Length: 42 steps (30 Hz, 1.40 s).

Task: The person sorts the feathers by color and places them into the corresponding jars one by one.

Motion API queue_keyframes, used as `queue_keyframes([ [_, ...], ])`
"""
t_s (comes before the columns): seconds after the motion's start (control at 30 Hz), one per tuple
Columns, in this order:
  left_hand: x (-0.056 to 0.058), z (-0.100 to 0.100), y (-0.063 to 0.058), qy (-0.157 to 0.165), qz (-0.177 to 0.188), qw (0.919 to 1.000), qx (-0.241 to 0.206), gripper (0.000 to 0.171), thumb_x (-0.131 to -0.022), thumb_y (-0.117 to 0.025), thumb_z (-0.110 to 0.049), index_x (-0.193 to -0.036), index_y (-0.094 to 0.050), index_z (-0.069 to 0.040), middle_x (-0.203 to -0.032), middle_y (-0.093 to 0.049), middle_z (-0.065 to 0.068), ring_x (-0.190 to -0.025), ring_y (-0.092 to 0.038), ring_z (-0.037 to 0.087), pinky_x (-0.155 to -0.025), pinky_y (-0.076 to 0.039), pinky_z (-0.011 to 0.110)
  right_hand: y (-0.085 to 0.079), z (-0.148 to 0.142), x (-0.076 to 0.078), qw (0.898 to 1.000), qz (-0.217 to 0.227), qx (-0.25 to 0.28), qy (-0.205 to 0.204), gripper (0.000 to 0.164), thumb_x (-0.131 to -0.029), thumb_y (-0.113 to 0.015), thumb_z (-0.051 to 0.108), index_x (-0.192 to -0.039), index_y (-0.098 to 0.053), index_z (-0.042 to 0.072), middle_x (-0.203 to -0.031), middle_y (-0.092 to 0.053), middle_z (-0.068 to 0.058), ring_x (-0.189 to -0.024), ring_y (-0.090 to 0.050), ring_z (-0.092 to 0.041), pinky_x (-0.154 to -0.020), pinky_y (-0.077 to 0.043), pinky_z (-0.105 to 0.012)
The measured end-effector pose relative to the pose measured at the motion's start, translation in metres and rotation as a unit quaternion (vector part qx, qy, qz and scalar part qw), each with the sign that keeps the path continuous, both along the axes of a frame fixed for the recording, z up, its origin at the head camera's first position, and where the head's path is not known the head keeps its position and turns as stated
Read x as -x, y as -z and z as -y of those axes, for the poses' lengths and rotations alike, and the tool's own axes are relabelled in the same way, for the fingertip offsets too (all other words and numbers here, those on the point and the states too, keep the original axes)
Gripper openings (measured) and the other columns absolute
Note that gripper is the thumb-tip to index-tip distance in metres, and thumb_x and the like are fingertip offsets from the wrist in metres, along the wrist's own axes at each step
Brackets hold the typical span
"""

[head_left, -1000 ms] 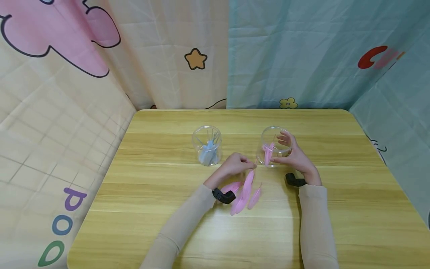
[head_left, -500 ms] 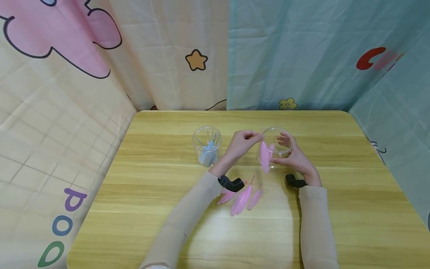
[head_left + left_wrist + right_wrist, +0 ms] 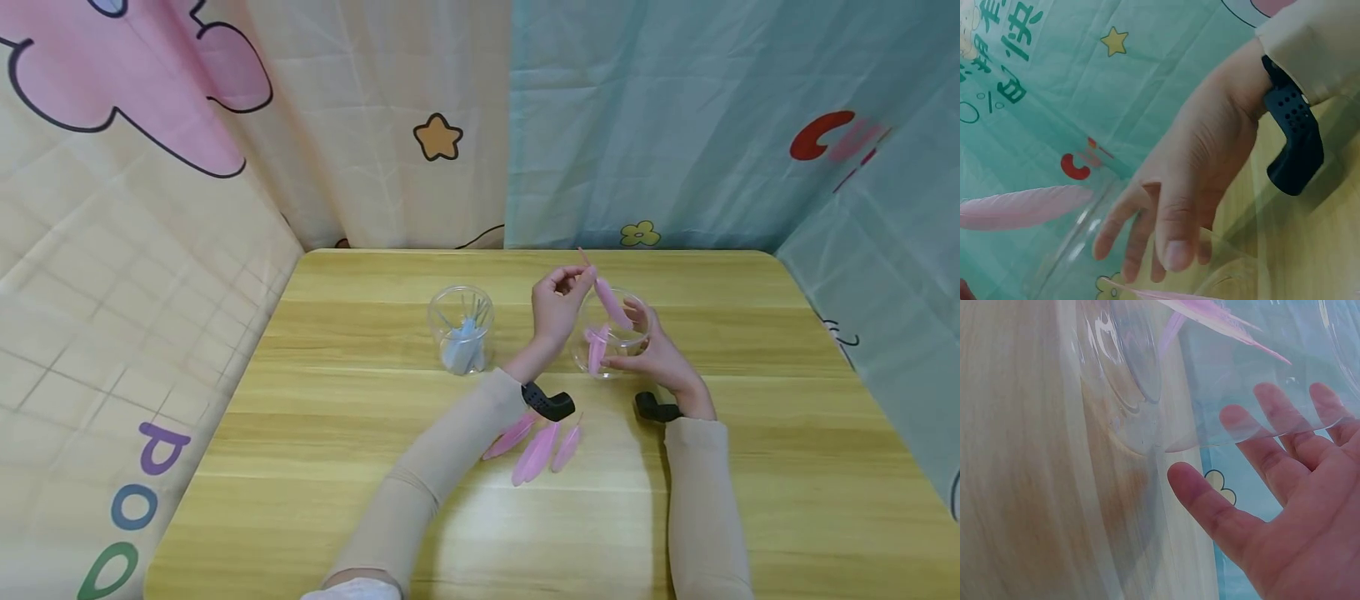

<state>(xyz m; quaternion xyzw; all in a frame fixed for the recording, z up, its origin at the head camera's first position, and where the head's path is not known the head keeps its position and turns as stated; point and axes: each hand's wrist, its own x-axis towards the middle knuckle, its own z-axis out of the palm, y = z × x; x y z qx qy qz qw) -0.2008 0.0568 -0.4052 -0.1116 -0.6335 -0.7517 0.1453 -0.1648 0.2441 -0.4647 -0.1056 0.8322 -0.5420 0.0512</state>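
A pink feather (image 3: 612, 305) hangs over the mouth of the right clear glass jar (image 3: 581, 354). My left hand (image 3: 557, 308) pinches this feather near its quill, above the jar's left rim. One pink feather (image 3: 597, 350) or more stands inside that jar; the exact number is unclear. Around the jar's right side, my right hand (image 3: 660, 350) holds it, thumb in front and fingers behind. Through the glass in the right wrist view, the fingers (image 3: 1272, 462) look spread. More pink feathers (image 3: 537, 454) lie on the table below my left wrist.
To the left stands a second clear jar (image 3: 435, 321) with several pale blue feathers (image 3: 465, 346), quills up. Both jars are on a wooden table (image 3: 315, 433), with printed curtains (image 3: 375, 125) behind and at the sides.
My left hand has picked a feather from the table pile and raised it to the right jar, its vane swinging over the mouth. My right hand stays at the jar.
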Motion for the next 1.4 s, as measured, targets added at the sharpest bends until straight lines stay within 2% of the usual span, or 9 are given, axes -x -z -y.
queue_keyframes([
  [0.23,-0.007,-0.003,0.017,0.007,0.0,0.9987,0.051,0.018,-0.087,-0.071,-0.017,-0.095,-0.071,0.0,-0.069,-0.048,-0.006,-0.061,-0.04,0.008,-0.058,-0.032,0.019,0.0,0.001,-0.001,1.0,-0.006,0.017,-0.009,0.101,-0.076,-0.081,0.008,-0.149,-0.011,0.015,-0.149,-0.021,-0.018,-0.134,-0.021,-0.038,-0.096,-0.027,-0.062],
  [0.63,-0.01,0.021,0.041,0.04,0.03,0.9931,0.106,0.022,-0.084,-0.074,-0.021,-0.1,-0.073,-0.006,-0.071,-0.048,-0.005,-0.054,-0.035,0.009,-0.052,-0.031,0.021,-0.029,0.013,-0.012,0.999,-0.026,0.024,-0.03,0.096,-0.076,-0.076,-0.003,-0.146,-0.011,0.002,-0.145,-0.024,-0.029,-0.132,-0.021,-0.047,-0.096,-0.022,-0.068],
  [0.77,-0.017,0.036,0.045,0.054,0.064,0.9798,0.182,0.022,-0.085,-0.073,-0.027,-0.094,-0.073,-0.008,-0.069,-0.05,-0.003,-0.054,-0.038,0.007,-0.05,-0.032,0.021,-0.031,0.012,-0.011,0.999,-0.032,0.026,-0.036,0.095,-0.076,-0.076,-0.005,-0.146,-0.011,0.003,-0.144,-0.024,-0.03,-0.132,-0.022,-0.048,-0.095,-0.022,-0.068],
  [0.83,-0.022,0.042,0.046,0.07,0.083,0.9645,0.241,0.024,-0.085,-0.072,-0.034,-0.092,-0.073,-0.01,-0.068,-0.051,-0.004,-0.054,-0.04,0.007,-0.049,-0.032,0.021,-0.031,0.012,-0.009,0.998,-0.036,0.029,-0.039,0.096,-0.075,-0.075,-0.006,-0.146,-0.011,0.002,-0.144,-0.024,-0.031,-0.131,-0.023,-0.049,-0.094,-0.022,-0.07],
  [0.93,-0.031,0.051,0.047,0.102,0.109,0.9296,0.337,0.028,-0.083,-0.07,-0.045,-0.088,-0.072,-0.018,-0.067,-0.052,-0.006,-0.054,-0.041,0.006,-0.048,-0.032,0.021,-0.03,0.01,-0.008,0.998,-0.036,0.027,-0.037,0.097,-0.074,-0.076,-0.007,-0.146,-0.011,0.003,-0.144,-0.024,-0.031,-0.131,-0.022,-0.049,-0.094,-0.021,-0.07],
  [1.17,-0.056,0.058,0.047,0.143,0.102,0.8088,0.561,0.043,-0.07,-0.065,-0.071,-0.076,-0.067,-0.029,-0.065,-0.057,-0.016,-0.063,-0.053,0.005,-0.056,-0.041,0.026,-0.029,0.011,-0.009,0.999,-0.029,0.028,-0.032,0.097,-0.074,-0.076,-0.006,-0.146,-0.011,0.002,-0.145,-0.023,-0.031,-0.132,-0.022,-0.048,-0.096,-0.02,-0.07],
  [1.23,-0.061,0.058,0.049,0.143,0.09,0.7809,0.601,0.043,-0.069,-0.066,-0.072,-0.072,-0.065,-0.029,-0.063,-0.055,-0.018,-0.061,-0.052,0.004,-0.054,-0.04,0.026,-0.03,0.012,-0.01,0.999,-0.03,0.026,-0.03,0.097,-0.074,-0.076,-0.006,-0.146,-0.011,0.001,-0.145,-0.024,-0.031,-0.132,-0.022,-0.048,-0.096,-0.02,-0.069],
  [1.33,-0.065,0.058,0.053,0.136,0.077,0.7553,0.636,0.041,-0.069,-0.069,-0.068,-0.062,-0.062,-0.028,-0.058,-0.053,-0.017,-0.057,-0.049,0.004,-0.051,-0.038,0.026,-0.03,0.013,-0.012,0.999,-0.027,0.029,-0.029,0.097,-0.074,-0.076,-0.006,-0.146,-0.011,0.001,-0.144,-0.024,-0.031,-0.132,-0.022,-0.048,-0.096,-0.021,-0.069],
  [1.4,-0.066,0.057,0.055,0.135,0.077,0.7472,0.646,0.041,-0.07,-0.071,-0.065,-0.057,-0.06,-0.027,-0.057,-0.052,-0.016,-0.055,-0.048,0.005,-0.051,-0.037,0.025,-0.03,0.014,-0.013,0.999,-0.023,0.029,-0.028,0.097,-0.075,-0.077,-0.005,-0.146,-0.011,0.001,-0.145,-0.024,-0.031,-0.132,-0.022,-0.048,-0.097,-0.021,-0.068],
])
